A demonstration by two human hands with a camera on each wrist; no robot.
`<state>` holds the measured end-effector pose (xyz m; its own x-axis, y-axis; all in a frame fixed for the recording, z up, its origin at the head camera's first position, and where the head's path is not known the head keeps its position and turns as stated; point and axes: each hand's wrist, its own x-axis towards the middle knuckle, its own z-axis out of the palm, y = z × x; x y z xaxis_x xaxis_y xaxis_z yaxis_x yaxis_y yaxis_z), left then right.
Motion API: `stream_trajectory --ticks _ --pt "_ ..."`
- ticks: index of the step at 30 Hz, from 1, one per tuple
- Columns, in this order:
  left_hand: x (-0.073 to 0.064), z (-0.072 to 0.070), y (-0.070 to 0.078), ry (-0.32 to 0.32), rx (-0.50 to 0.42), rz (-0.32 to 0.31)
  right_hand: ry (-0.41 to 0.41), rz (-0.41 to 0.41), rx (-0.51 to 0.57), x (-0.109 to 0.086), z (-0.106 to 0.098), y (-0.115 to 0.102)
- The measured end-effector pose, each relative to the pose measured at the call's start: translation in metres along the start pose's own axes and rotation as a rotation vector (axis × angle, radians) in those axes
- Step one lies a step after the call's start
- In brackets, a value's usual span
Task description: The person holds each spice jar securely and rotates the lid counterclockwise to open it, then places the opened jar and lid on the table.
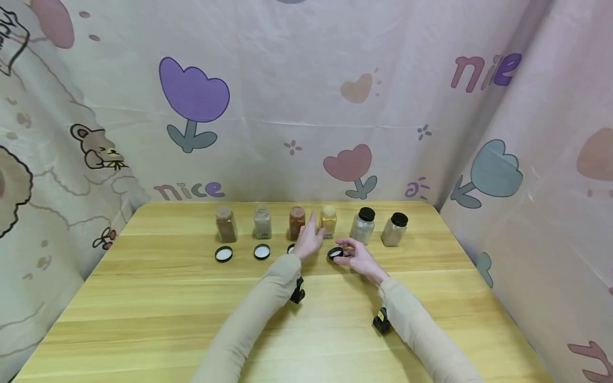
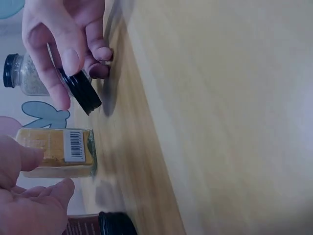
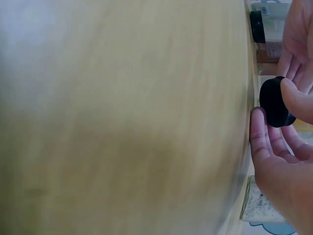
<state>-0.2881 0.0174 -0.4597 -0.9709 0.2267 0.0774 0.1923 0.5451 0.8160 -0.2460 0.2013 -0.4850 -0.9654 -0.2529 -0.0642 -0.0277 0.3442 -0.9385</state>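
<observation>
Between thumb and fingers, my right hand (image 1: 358, 258) pinches a black screw lid (image 1: 335, 254), held tilted just above the table in the left wrist view. My left hand (image 1: 308, 240) is beside the open jar of yellow spice (image 1: 328, 221). Its index finger points away and its thumb overlaps the jar's side in the left wrist view; firm contact cannot be made out. Left of that hand stands an open jar of reddish-brown spice (image 1: 297, 222); its lid (image 1: 290, 248) is partly hidden by the hand.
Farther left are open jars of brown spice (image 1: 226, 226) and greyish spice (image 1: 263, 223), with lids (image 1: 223, 254) (image 1: 262, 251) lying before them. At right, a jar of white grains (image 1: 362, 229) and a jar of pale spice (image 1: 394, 231) wear black lids. A printed curtain (image 1: 268, 106) borders the table.
</observation>
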Motion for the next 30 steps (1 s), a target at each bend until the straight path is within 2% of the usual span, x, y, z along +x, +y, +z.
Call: stream_trajectory --ticks 5,8,13,18,23,30 --pt "-0.016 -0.009 -0.002 -0.026 0.024 0.059 0.021 -0.001 -0.035 0.002 0.001 -0.004" --pt "-0.025 -0.015 -0.002 -0.022 0.008 0.093 0.019 -0.011 -0.057 0.004 0.002 -0.005" --pt "-0.035 -0.024 -0.007 -0.021 -0.039 0.097 0.023 -0.029 -0.107 0.006 0.003 -0.004" --pt "-0.046 -0.030 -0.016 -0.056 -0.073 0.121 0.045 -0.023 -0.168 0.006 0.005 -0.007" --pt "-0.055 -0.032 -0.025 -0.079 -0.119 0.150 0.040 -0.042 -0.182 0.009 0.008 -0.010" --pt "-0.060 -0.034 -0.034 -0.063 -0.145 0.122 0.026 -0.082 -0.194 0.013 0.013 -0.009"
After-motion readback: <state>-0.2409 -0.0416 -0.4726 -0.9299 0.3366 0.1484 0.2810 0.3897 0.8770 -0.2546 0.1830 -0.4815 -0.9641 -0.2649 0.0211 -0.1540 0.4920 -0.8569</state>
